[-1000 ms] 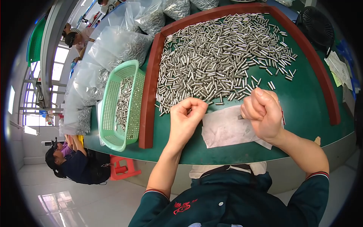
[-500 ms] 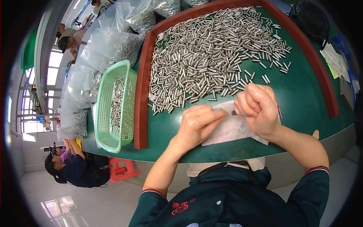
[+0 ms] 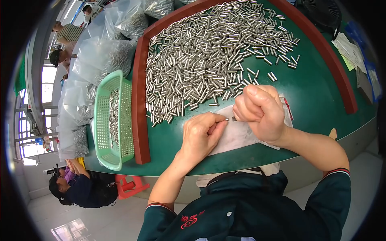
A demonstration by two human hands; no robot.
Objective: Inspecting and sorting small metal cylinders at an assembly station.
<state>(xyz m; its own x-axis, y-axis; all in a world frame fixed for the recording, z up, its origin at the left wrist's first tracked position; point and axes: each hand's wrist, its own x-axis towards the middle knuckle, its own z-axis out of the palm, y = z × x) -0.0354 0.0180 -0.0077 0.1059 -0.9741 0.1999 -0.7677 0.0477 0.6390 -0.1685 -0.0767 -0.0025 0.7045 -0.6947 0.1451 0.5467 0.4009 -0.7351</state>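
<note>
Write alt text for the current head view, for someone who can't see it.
A person's left hand pinches a small metal piece beside the curled right hand, over a pale sheet on a green table. Beyond lie many loose metal pins; a green basket holding more stands left.

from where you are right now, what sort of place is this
Probably a small-parts factory workshop, judging by the many loose metal pins spread on a green worktable, the clear plastic bags of metal pieces to the left, and other people nearby.
</note>
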